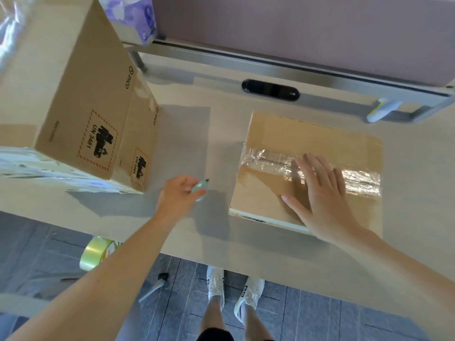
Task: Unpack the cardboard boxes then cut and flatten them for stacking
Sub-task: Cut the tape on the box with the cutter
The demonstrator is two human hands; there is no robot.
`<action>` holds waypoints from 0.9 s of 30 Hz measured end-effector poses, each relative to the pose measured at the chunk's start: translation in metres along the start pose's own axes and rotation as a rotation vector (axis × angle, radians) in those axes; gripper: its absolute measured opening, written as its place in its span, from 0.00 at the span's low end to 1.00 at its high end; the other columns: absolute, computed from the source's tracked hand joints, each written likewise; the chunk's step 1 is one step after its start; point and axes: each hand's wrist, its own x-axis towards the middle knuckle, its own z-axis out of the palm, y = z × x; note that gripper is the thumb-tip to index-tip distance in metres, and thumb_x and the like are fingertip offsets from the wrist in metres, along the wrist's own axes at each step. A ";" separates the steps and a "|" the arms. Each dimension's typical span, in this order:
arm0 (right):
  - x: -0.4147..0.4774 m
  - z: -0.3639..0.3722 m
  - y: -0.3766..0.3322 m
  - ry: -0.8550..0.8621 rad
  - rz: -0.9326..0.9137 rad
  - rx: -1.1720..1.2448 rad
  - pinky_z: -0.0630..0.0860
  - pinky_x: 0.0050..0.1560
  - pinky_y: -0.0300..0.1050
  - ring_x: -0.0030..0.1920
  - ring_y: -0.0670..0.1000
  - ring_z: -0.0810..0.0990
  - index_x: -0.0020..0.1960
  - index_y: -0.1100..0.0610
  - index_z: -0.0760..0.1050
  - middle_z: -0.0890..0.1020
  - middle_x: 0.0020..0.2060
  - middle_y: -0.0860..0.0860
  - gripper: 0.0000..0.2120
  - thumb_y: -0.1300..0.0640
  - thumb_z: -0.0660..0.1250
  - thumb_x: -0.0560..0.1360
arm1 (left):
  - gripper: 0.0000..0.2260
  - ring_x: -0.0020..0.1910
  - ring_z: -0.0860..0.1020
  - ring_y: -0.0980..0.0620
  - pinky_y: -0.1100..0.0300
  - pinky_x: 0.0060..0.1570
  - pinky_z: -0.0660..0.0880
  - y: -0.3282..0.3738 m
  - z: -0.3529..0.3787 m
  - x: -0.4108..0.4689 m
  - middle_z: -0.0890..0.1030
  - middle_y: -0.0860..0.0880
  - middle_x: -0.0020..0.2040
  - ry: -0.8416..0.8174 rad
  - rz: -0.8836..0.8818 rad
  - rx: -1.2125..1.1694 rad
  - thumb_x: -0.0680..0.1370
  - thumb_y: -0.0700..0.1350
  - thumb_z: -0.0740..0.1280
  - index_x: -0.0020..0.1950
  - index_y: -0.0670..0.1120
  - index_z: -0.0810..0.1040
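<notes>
The person has bare forearms (118, 262), white trainers (250, 295) with dark markings, and seemingly black shorts (215, 335).

Looks like an office workstn: pale desk (187, 134) w/ mauve partition panel (307, 33) on a metal rail at the back, black cable port (270, 89) set in the top, grey tiled floor (320, 313) below. Printed shipping cartons (73, 94) + tape roll (97, 253) nearby.
</notes>
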 end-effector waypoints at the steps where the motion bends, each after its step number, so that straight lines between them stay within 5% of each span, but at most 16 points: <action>1: 0.005 -0.002 -0.004 -0.012 -0.030 0.008 0.43 0.80 0.58 0.81 0.49 0.45 0.82 0.47 0.49 0.51 0.81 0.48 0.36 0.35 0.56 0.79 | 0.09 0.43 0.84 0.49 0.57 0.47 0.79 0.018 0.002 -0.001 0.86 0.47 0.45 -0.012 0.033 -0.088 0.73 0.40 0.79 0.47 0.50 0.81; 4: 0.025 -0.010 -0.021 -0.054 -0.104 0.051 0.48 0.80 0.59 0.81 0.51 0.50 0.81 0.46 0.52 0.56 0.81 0.48 0.32 0.39 0.56 0.81 | 0.08 0.40 0.82 0.57 0.65 0.43 0.77 0.067 0.007 -0.006 0.86 0.48 0.45 -0.096 0.131 -0.262 0.76 0.41 0.76 0.52 0.48 0.82; 8: 0.061 -0.024 -0.045 -0.083 -0.177 0.070 0.55 0.78 0.56 0.78 0.52 0.59 0.80 0.49 0.58 0.63 0.78 0.47 0.25 0.46 0.55 0.84 | 0.08 0.41 0.84 0.51 0.61 0.43 0.82 0.097 0.011 -0.005 0.84 0.43 0.47 -0.198 0.118 -0.408 0.78 0.38 0.73 0.57 0.43 0.81; 13: 0.108 -0.038 -0.068 -0.147 -0.206 0.040 0.61 0.74 0.52 0.74 0.52 0.63 0.77 0.49 0.63 0.68 0.73 0.48 0.23 0.58 0.58 0.83 | 0.05 0.35 0.83 0.53 0.64 0.38 0.80 0.099 0.013 0.008 0.84 0.45 0.43 -0.191 0.135 -0.400 0.78 0.38 0.73 0.51 0.46 0.82; 17: 0.137 -0.030 -0.069 -0.194 -0.354 -0.116 0.70 0.66 0.58 0.67 0.52 0.69 0.61 0.51 0.75 0.76 0.62 0.47 0.17 0.52 0.53 0.78 | 0.05 0.36 0.83 0.51 0.62 0.39 0.81 0.096 0.019 0.014 0.85 0.46 0.41 -0.201 0.140 -0.393 0.78 0.37 0.73 0.52 0.45 0.83; 22: 0.163 -0.025 -0.063 -0.113 -0.538 -0.273 0.74 0.53 0.55 0.57 0.51 0.71 0.51 0.52 0.73 0.77 0.53 0.47 0.09 0.52 0.56 0.80 | 0.06 0.36 0.83 0.50 0.56 0.43 0.82 0.094 0.025 0.018 0.85 0.48 0.40 -0.191 0.180 -0.373 0.78 0.38 0.73 0.50 0.48 0.83; 27: 0.186 -0.026 -0.071 -0.091 -0.602 -0.334 0.69 0.51 0.53 0.50 0.50 0.71 0.47 0.51 0.77 0.77 0.44 0.45 0.19 0.49 0.48 0.82 | 0.05 0.36 0.84 0.52 0.58 0.43 0.83 0.090 0.028 0.020 0.85 0.49 0.41 -0.157 0.173 -0.352 0.78 0.39 0.73 0.54 0.44 0.84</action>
